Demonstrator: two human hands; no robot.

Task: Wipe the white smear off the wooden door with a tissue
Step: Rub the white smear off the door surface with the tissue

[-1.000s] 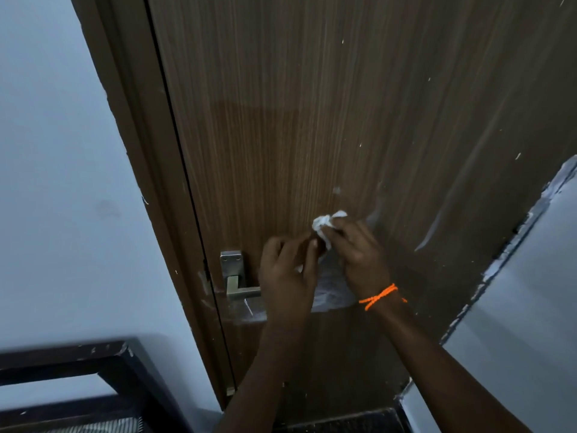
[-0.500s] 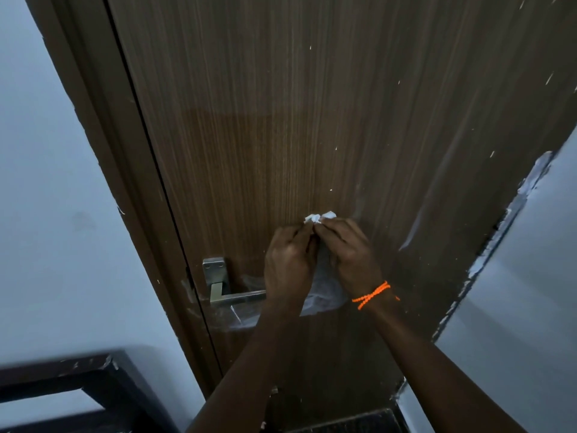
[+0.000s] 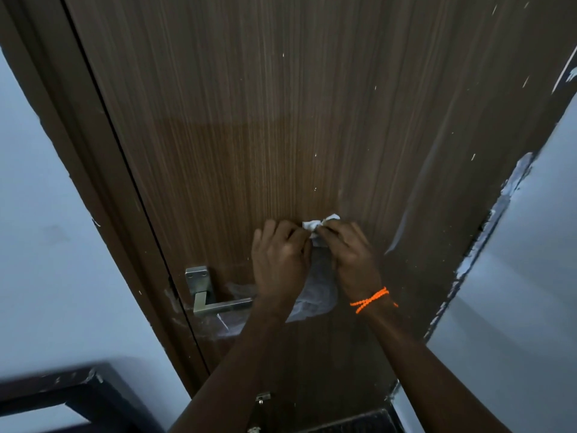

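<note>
A brown wooden door (image 3: pixel 281 120) fills the view. A small crumpled white tissue (image 3: pixel 317 225) is pinched between the fingertips of both hands, held against the door just above a hazy white smear (image 3: pixel 318 292) that spreads beside the handle. My left hand (image 3: pixel 279 264) grips the tissue's left end. My right hand (image 3: pixel 351 254), with an orange thread on its wrist, grips the right end. The hands hide much of the smear between them.
A steel lever handle (image 3: pixel 212 303) sits left of my hands near the door's edge. A long pale streak (image 3: pixel 402 226) runs down the door to the right. White walls flank the frame. A dark metal rail (image 3: pixel 62 398) stands at lower left.
Both hands have closed together around the tissue and bunched it smaller; they stay just above the smear. The view has shifted so the door sits more to the left.
</note>
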